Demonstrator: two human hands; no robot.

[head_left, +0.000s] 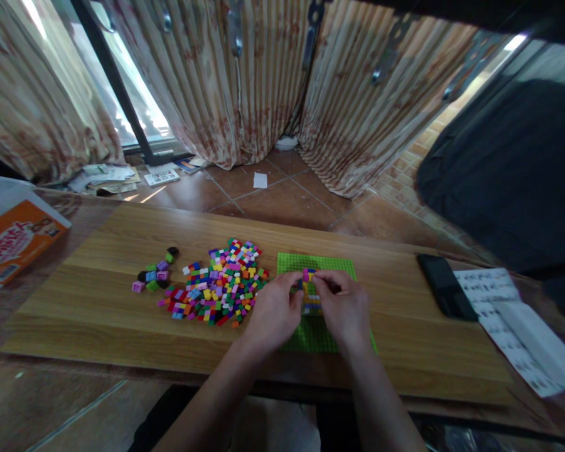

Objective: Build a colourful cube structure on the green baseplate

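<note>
A green studded baseplate [327, 339] lies on the wooden table, carrying a small build of multicoloured building bricks [312, 294]. My left hand [277, 309] is closed at the left side of this build, its thumb and fingers against the bricks. From the right, my right hand [344, 307] pinches at the build's far end, fingertips on small bricks there. My fingers partly cover the build, so the exact brick under each fingertip is hidden. Left of the baseplate spreads a pile of loose coloured bricks [221, 285].
Several separate bricks [151, 276] lie left of the pile. A black phone [446, 285] and printed sheets [503, 320] are at the table's right end. An orange and white bag [21, 235] stands at the left. Curtains [263, 81] hang beyond the table [98, 314].
</note>
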